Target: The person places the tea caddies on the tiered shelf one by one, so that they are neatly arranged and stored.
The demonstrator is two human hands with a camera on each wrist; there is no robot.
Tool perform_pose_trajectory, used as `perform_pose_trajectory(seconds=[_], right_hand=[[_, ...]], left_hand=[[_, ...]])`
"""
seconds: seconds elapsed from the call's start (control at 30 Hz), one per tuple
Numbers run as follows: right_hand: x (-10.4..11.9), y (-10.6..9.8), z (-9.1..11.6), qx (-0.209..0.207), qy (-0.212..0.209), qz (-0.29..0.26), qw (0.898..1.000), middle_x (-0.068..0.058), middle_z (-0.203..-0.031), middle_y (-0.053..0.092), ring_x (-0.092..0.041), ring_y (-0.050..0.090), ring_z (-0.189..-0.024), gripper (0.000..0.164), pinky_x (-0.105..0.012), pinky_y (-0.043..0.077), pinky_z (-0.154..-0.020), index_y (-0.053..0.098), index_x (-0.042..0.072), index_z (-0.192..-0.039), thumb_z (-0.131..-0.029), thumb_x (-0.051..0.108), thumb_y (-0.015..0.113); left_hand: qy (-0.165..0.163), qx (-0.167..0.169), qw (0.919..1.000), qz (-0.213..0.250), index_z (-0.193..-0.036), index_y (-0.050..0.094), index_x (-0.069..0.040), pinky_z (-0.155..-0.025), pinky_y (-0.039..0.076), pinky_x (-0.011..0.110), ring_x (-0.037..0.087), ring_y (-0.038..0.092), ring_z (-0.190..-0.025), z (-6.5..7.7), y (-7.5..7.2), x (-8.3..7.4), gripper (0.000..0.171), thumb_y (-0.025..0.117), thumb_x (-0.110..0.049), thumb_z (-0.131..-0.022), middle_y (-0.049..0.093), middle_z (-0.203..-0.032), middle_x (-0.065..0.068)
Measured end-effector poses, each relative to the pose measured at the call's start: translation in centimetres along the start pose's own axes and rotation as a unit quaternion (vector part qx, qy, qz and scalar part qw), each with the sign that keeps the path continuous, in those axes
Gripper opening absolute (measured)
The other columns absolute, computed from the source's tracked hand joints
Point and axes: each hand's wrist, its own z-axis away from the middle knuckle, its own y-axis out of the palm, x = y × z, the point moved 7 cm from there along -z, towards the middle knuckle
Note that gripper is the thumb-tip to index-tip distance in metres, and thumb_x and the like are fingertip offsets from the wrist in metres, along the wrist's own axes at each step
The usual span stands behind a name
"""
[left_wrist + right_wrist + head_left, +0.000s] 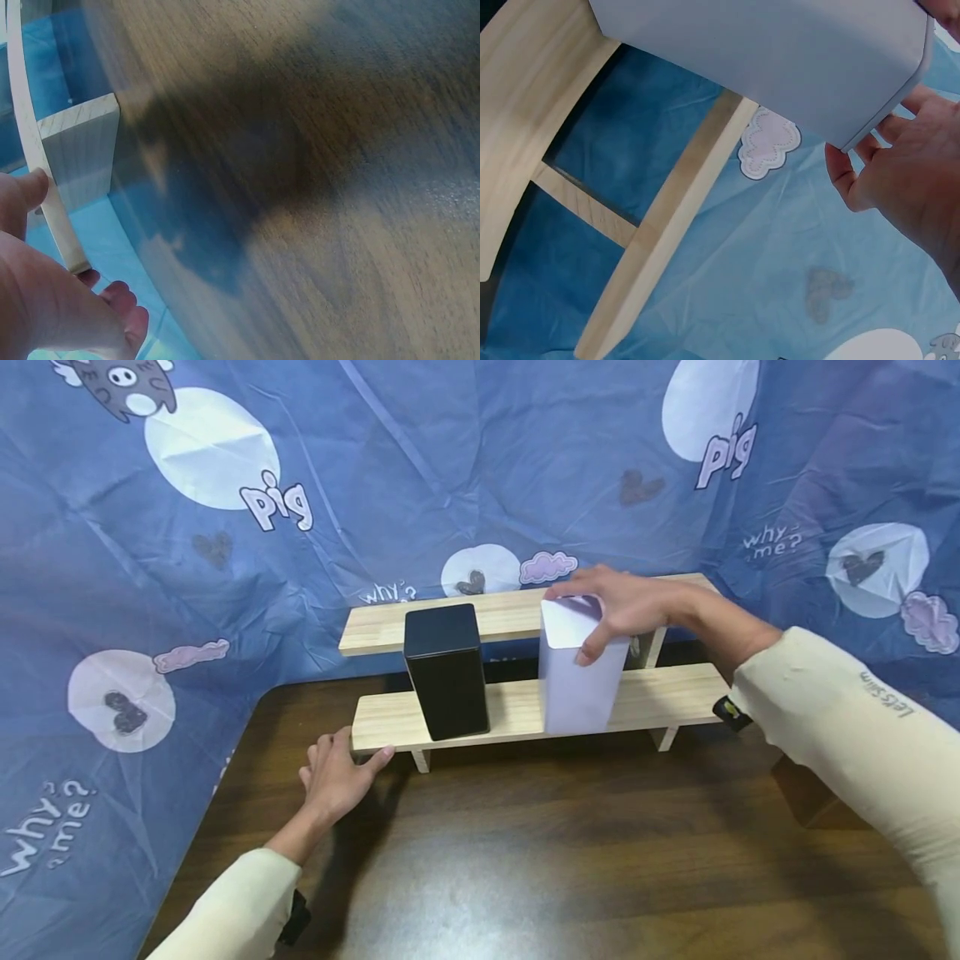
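Observation:
A two-tier wooden shelf [517, 713] stands on the table. My left hand [334, 779] holds the left end of its lower board, the thumb [34, 187] against the front edge and the other fingers round the end. On that lower board, right of centre, a tall white box [581, 689] stands upright. From above, my right hand [626, 606] grips its top, thumb on the front face and fingers over the far edge; the right wrist view shows these fingers [862, 154] at the box's edge. Left of it stands a tall black box [447, 672], untouched.
The brown wooden table [525, 843] stretches out in front of the shelf. A blue printed cloth [420, 468] hangs close behind. At the right, a brown block-like object [806, 793] is partly hidden under my right sleeve [840, 718].

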Motion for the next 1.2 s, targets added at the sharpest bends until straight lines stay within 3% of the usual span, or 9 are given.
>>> perform_pose_trajectory(seconds=[0.5, 0.63, 0.8, 0.97, 1.2], right_hand=[[-0.2, 0.2, -1.5, 0.025, 0.033, -0.026, 0.999, -0.015, -0.151, 0.026, -0.033, 0.023, -0.131, 0.093, -0.058, 0.024, -0.104, 0.036, 0.019, -0.149, -0.069, 0.030, 0.082], [-0.3, 0.4, -1.3, 0.046, 0.045, -0.038, 0.997, -0.013, -0.153, 0.021, -0.032, 0.020, -0.132, 0.094, -0.058, 0.023, -0.105, 0.033, 0.022, -0.150, -0.071, 0.031, 0.083], [-0.1, 0.4, -1.1, 0.057, 0.024, -0.062, 0.996, -0.014, -0.150, 0.026, -0.031, 0.024, -0.128, 0.097, -0.053, 0.026, -0.103, 0.031, 0.020, -0.151, -0.072, 0.032, 0.084], [0.0, -0.2, -0.1, 0.050, 0.006, -0.054, 0.997, -0.012, -0.152, 0.025, -0.031, 0.020, -0.129, 0.099, -0.057, 0.022, -0.105, 0.027, 0.021, -0.153, -0.072, 0.032, 0.084], [0.0, -1.7, 3.2, 0.008, -0.009, -0.015, 1.000, -0.014, -0.153, 0.020, -0.036, 0.015, -0.134, 0.103, -0.067, 0.015, -0.103, 0.018, 0.023, -0.155, -0.075, 0.031, 0.083]], left_hand=[[-0.002, 0.002, 1.0000, -0.001, -0.140, 0.040, 0.001, -0.086, 0.024, 0.055, 0.038, 0.034, -0.111, -0.1, -0.3, -0.2, 0.078, 0.064, -0.052, -0.087, 0.045, -0.118, 0.022], [-0.004, 0.004, 1.0000, -0.002, -0.139, 0.042, 0.000, -0.087, 0.025, 0.055, 0.038, 0.034, -0.112, 0.0, -0.2, -0.1, 0.078, 0.064, -0.053, -0.087, 0.045, -0.117, 0.022], [-0.007, 0.005, 1.0000, -0.002, -0.139, 0.041, 0.001, -0.087, 0.025, 0.056, 0.039, 0.033, -0.113, 0.1, -0.1, 0.1, 0.080, 0.063, -0.055, -0.086, 0.045, -0.118, 0.023], [-0.010, 0.003, 0.9999, -0.003, -0.140, 0.040, 0.000, -0.087, 0.025, 0.055, 0.038, 0.033, -0.113, 0.1, 0.0, 0.2, 0.079, 0.063, -0.054, -0.087, 0.045, -0.117, 0.022], [-0.010, 0.008, 0.9999, -0.001, -0.140, 0.040, 0.000, -0.088, 0.025, 0.056, 0.038, 0.033, -0.114, 0.0, 0.0, 0.0, 0.078, 0.063, -0.053, -0.087, 0.044, -0.121, 0.023]])
